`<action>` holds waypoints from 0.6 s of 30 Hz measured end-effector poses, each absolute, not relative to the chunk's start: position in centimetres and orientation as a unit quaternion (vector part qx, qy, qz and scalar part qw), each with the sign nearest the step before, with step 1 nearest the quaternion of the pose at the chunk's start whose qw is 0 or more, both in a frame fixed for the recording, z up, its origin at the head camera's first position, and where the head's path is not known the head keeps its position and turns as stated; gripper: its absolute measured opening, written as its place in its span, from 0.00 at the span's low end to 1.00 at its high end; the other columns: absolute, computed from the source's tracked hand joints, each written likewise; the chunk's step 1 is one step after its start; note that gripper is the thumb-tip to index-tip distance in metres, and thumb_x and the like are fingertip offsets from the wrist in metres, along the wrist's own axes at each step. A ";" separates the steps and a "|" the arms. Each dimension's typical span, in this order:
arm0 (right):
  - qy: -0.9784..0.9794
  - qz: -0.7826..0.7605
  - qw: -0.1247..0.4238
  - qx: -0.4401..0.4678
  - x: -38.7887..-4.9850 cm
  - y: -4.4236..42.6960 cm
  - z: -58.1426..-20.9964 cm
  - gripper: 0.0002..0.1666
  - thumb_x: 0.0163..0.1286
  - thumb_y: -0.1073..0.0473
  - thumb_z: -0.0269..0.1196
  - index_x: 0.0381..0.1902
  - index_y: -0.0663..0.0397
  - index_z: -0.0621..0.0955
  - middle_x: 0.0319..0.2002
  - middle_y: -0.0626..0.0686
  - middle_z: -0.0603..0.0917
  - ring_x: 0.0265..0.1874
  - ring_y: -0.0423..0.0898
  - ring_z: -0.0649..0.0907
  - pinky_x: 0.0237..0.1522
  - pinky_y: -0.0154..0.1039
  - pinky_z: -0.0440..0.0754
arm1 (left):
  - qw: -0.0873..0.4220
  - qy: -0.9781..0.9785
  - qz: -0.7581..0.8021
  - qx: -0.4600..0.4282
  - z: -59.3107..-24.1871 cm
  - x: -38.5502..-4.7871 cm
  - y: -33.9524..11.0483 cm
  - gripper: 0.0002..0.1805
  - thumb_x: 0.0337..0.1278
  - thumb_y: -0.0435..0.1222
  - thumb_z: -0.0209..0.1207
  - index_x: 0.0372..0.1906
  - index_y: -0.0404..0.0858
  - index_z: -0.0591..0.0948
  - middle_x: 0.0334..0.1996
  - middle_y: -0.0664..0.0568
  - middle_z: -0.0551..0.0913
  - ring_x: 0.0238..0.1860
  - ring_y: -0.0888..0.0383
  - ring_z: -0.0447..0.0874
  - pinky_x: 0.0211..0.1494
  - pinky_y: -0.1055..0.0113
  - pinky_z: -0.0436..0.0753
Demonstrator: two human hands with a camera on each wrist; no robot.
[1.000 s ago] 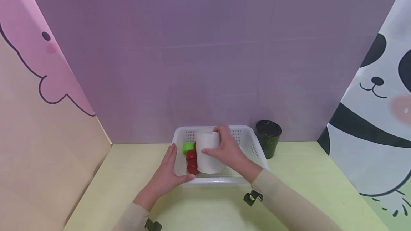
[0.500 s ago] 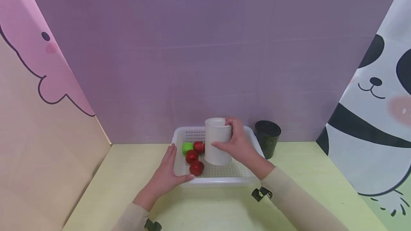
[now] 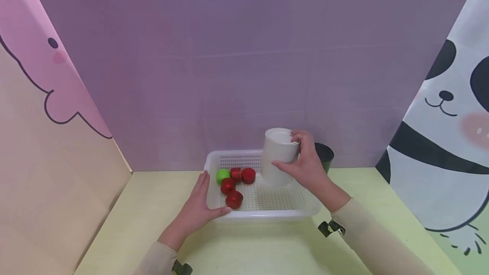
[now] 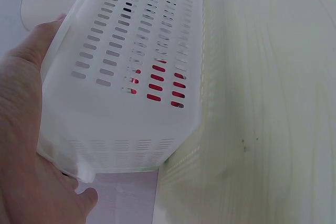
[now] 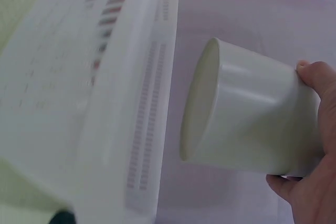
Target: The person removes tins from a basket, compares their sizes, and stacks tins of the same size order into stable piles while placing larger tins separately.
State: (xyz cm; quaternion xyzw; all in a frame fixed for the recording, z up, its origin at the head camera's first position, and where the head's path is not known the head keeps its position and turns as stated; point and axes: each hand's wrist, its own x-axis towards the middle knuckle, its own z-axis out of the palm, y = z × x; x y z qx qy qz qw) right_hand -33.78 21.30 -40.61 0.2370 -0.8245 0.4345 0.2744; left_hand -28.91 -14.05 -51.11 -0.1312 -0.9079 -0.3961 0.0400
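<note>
My right hand (image 3: 311, 166) grips a white canister (image 3: 276, 162) from its right side, thumb on the wall and fingers at the top rim. In the head view it is slightly tilted over the right back part of a white plastic basket (image 3: 267, 214). The right wrist view shows its base (image 5: 202, 103) off any surface. My left hand (image 3: 196, 205) holds the basket's front left corner, thumb along the front rim and fingers at the left rim. Inside the basket lie several red round pieces (image 3: 234, 199) and a green one (image 3: 223, 176), grouped on the left.
Behind the right hand, a dark green canister (image 3: 324, 155) with a black lid stands right of the basket, partly hidden. A purple backdrop (image 3: 229, 75) rises behind the pale table (image 3: 248, 249). Printed panels flank both sides.
My right hand has raised the white canister and carried it rightward, uncovering red pieces and the basket floor. My left hand has stayed on the corner. The dark canister is now partly covered.
</note>
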 end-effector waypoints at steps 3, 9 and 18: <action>-0.821 0.427 0.293 0.240 -33.7 22.4 -40.3 0.50 0.49 0.70 0.89 0.57 0.65 0.65 0.71 0.67 0.68 0.74 0.64 0.71 0.68 0.66 0.77 | 0.039 -0.910 -0.393 -0.130 -51.1 -28.9 -14.0 0.73 0.55 0.59 0.81 0.90 0.31 0.48 0.91 0.41 0.43 0.90 0.39 0.41 0.84 0.36 0.62; -0.813 0.429 0.313 0.240 -33.5 24.4 -39.9 0.49 0.48 0.72 0.88 0.56 0.66 0.65 0.72 0.66 0.68 0.75 0.62 0.71 0.67 0.50 0.76 | 0.036 -0.909 -0.396 -0.126 -50.9 -28.9 -14.0 0.73 0.55 0.59 0.81 0.90 0.32 0.48 0.91 0.41 0.43 0.90 0.40 0.40 0.84 0.37 0.62; -0.805 0.450 0.319 0.216 -32.5 27.7 -39.3 0.50 0.53 0.74 0.86 0.60 0.70 0.61 0.75 0.62 0.65 0.70 0.61 0.73 0.58 0.26 0.71 | 0.034 -0.911 -0.392 -0.127 -50.8 -28.7 -14.1 0.73 0.55 0.59 0.81 0.90 0.32 0.47 0.91 0.40 0.44 0.90 0.40 0.40 0.85 0.37 0.61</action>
